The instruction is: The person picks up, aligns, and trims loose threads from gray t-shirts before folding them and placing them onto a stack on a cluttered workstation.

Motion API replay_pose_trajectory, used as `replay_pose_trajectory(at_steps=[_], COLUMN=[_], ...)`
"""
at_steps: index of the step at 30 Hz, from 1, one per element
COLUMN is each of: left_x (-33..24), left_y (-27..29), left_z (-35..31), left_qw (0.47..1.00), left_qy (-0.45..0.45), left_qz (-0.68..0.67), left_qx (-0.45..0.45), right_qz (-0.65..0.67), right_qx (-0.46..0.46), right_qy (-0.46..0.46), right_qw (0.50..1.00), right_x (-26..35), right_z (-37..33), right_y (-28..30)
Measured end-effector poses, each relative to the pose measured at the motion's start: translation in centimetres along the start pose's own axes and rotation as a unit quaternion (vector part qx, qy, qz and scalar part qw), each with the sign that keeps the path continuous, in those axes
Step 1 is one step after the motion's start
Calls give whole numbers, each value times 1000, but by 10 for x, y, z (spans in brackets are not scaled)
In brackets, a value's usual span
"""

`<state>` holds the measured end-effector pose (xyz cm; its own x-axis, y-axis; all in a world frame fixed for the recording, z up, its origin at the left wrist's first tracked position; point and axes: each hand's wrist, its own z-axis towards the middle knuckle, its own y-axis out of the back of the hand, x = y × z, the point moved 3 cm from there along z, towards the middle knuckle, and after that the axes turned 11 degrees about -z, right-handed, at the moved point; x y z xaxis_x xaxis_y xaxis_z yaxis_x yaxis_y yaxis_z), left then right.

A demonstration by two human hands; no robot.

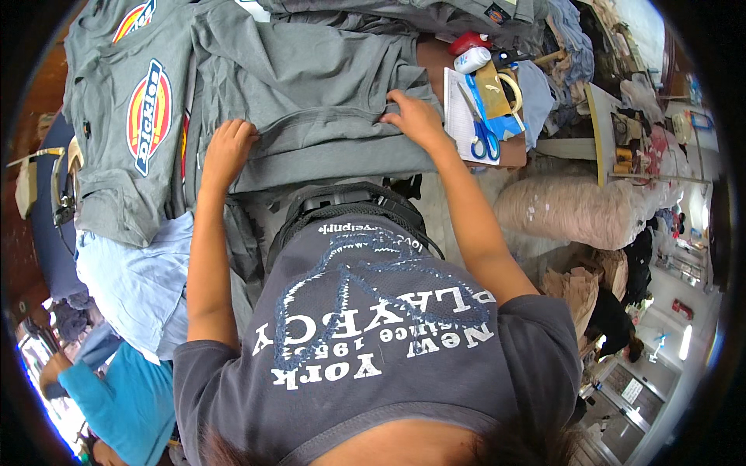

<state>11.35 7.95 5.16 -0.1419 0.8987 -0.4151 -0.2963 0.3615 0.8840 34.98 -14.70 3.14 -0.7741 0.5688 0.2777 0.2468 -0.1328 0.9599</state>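
Observation:
A grey T-shirt (311, 70) lies spread on the work table in front of me, with a folded band of cloth across its near side. My left hand (228, 151) has its fingers curled over the left end of that fold, gripping the cloth. At the right end, my right hand (417, 120) pinches the fabric between thumb and fingers. Between the two hands the fold runs slightly wrinkled. Beside it on the left lies another grey T-shirt (109, 116) with a colourful oval print (149, 116).
Right of the shirt, blue-handled scissors (485, 140) lie on a notepad (458, 116), near a tape roll (510, 93), a white bottle (472, 60) and a red object (470, 42). Light blue cloth (136, 272) hangs at left. A person in a teal top (128, 396) works lower left. A plastic-wrapped bundle (571, 210) stands right.

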Motion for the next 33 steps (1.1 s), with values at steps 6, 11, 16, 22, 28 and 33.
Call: replay_pose_trajectory(at_steps=[6,11,16,22,28,33], left_x=[1,-17,-94,-128,-62,-51], left_y=[1,-5,-34,-62,-82,-79], left_z=[-23,-29,-7,45,-19,-50], left_qw=[999,992,947,597,569,614], left_qy=[45,62,188,303,484,490], left_qz=[21,108,-221,-742,-663,-594], left_qx=[12,25,141,-33,-55,-172], right_qz=[-8,134,111,311,209,141], right_qx=[29,8,-206,-305,-79,-57], right_qy=[-13,-48,94,587,498,65], right_qw=[999,990,968,682,838,986], right_x=[-15,-4,77,258,191,-16], right_z=[6,25,81,144,85,9], right_y=[22,107,216,164,78,36])
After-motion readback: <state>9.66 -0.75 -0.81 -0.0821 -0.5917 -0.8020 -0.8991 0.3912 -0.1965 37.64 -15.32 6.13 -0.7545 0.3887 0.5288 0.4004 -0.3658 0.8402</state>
